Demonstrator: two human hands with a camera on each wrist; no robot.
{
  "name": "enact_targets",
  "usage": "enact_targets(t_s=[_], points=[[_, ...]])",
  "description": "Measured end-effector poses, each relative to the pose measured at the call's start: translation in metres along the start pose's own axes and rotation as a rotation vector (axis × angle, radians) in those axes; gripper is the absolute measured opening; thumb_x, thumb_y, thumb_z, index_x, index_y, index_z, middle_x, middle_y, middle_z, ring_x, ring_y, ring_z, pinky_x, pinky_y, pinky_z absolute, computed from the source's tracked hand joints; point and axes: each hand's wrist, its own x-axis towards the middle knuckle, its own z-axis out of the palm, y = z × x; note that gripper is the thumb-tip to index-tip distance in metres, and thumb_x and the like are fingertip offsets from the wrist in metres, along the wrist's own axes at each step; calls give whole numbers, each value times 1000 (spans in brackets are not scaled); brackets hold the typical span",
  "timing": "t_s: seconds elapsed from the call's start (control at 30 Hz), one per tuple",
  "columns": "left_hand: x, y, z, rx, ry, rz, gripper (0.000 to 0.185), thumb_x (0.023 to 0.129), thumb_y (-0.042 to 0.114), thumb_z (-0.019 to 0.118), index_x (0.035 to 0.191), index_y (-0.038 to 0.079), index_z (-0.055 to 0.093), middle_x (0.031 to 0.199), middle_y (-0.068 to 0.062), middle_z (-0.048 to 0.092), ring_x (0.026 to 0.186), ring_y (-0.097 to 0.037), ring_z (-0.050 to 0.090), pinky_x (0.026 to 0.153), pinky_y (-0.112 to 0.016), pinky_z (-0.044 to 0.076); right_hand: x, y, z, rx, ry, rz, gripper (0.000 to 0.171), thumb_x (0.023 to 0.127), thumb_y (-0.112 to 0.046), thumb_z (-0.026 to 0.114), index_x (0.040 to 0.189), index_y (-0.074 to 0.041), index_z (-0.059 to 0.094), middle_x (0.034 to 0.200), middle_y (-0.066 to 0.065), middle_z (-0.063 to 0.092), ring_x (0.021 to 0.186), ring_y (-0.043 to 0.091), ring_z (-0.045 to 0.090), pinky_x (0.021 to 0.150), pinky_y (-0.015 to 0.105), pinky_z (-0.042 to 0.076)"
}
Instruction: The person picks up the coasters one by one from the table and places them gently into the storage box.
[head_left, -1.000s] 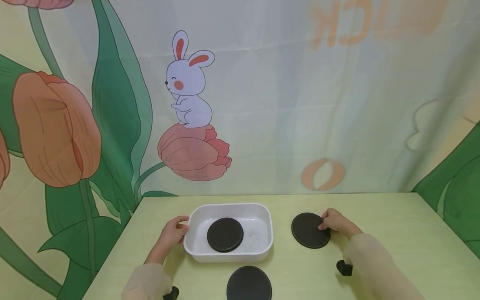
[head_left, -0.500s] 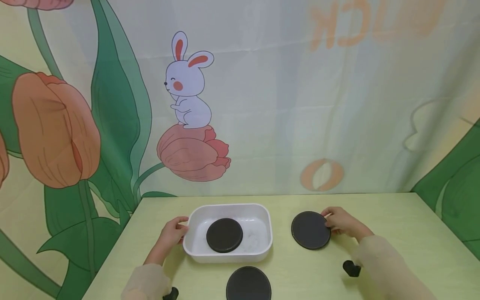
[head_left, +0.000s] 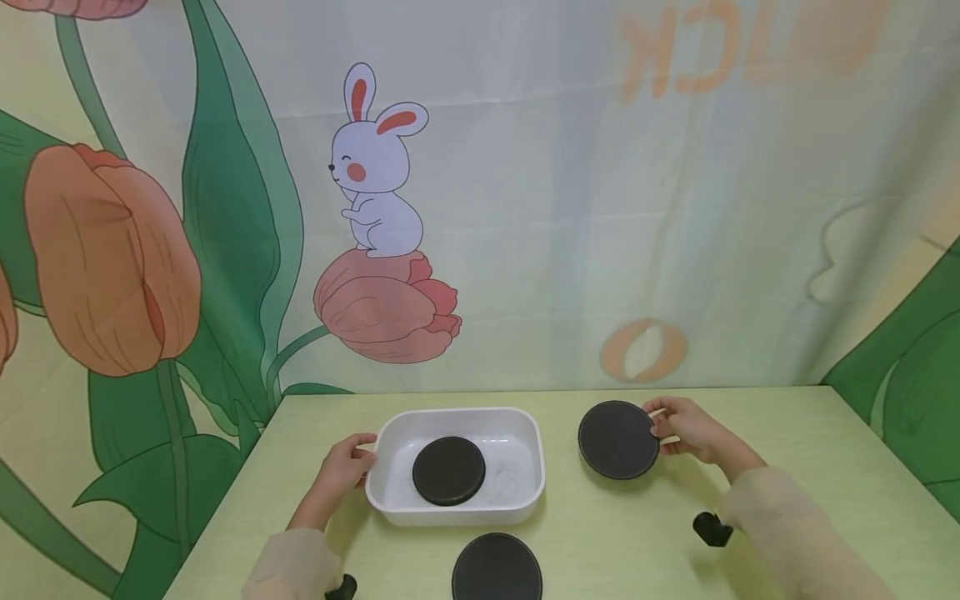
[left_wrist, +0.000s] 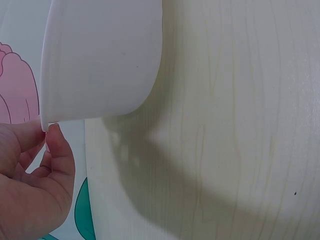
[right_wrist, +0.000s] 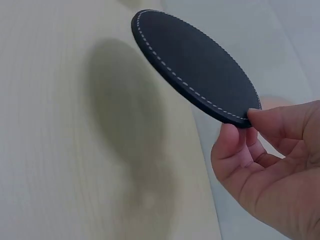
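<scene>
Just lifts black disc (right_wrist: 197, 70) off table (head_left: 615, 542), pinched by edge in right hand (head_left: 692, 430), so borne there alone; pinches white tray (head_left: 461, 518) rim with left hand (head_left: 343, 467).

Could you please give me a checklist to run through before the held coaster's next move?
1. Right hand pinching edge of held coaster: ok.
2. Gap between held coaster and table: ok, its shadow falls apart.
3. Left hand pinching rim of tray: ok.
4. Bare tray floor beside inner coaster: ok.
5. Near coaster wholly in view: not ok, cut off.
6. Underside of held coaster clean: cannot tell.
</scene>
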Motion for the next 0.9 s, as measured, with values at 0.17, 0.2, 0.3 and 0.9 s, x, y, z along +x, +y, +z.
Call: enact_targets(t_s=[0.17,0.2,0.3,0.9], points=[[0,0,-1,-9,-1,-3,34,89,4,47,123,2,46,96,-16,54,78,-21,55,59,-26,48,0,-12,7,57,6,-30,36,84,1,48,117,7,36,84,3,47,67,11,53,61,27,49],[1,0,-1,-11,0,-6,34,89,4,47,123,2,46,96,-16,54,78,-21,55,60,-26,48,0,-14,9,72,9,-33,36,84,0,49,117,6,36,84,3,47,66,11,53,60,26,49],[1,0,0,-17,0,-10,34,89,4,48,123,2,46,96,-15,54,77,-20,55,60,-25,48,1,-21,17,117,6,-49,37,85,0,49,119,6,35,84,2,47,66,11,54,59,25,49],[0,1,-1,-34,-6,-7,33,89,3,47,122,2,46,95,-16,54,78,-21,55,60,-25,48,24,-49,81,254,-70,-109,32,82,6,49,113,5,43,79,1,51,63,12,55,57,24,49]])
